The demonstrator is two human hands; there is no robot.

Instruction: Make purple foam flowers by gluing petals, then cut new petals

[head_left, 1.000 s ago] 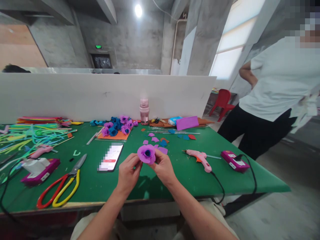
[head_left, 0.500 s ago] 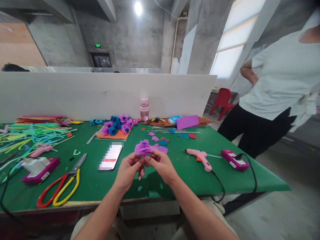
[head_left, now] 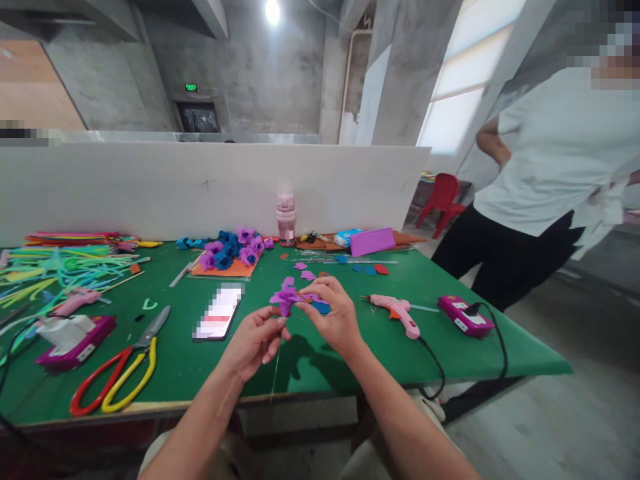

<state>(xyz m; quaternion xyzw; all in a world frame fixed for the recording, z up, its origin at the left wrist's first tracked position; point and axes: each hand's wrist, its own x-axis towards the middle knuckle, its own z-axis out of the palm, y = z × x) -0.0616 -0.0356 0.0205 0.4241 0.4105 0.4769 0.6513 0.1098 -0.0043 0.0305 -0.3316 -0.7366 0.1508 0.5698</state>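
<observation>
A purple paper flower point(head_left: 286, 297) on a thin wire stem is held above the green table. My left hand point(head_left: 257, 337) pinches it from below, and the stem hangs down under the fingers. At the flower's right side, my right hand point(head_left: 334, 313) is closed with thumb and fingertips on a petal. Behind that hand lie purple and blue paper pieces, partly hidden. Farther back, purple petals point(head_left: 307, 275) lie loose. A pink glue gun point(head_left: 397, 312) rests to the right of my hands, and a phone point(head_left: 219, 312) lies to the left.
Scissors point(head_left: 145, 340), a power block point(head_left: 75, 341) and colourful strips point(head_left: 65, 267) are at left. Finished flowers point(head_left: 233, 250) and a pink bottle point(head_left: 287, 220) stand along the white partition point(head_left: 200, 187). Another power block point(head_left: 465, 317) is at right, near a standing person point(head_left: 545, 160).
My right hand has risen and turned over the flower's right side. The flower is tilted more upright, and its wire stem now shows below my left hand. The view has shifted slightly.
</observation>
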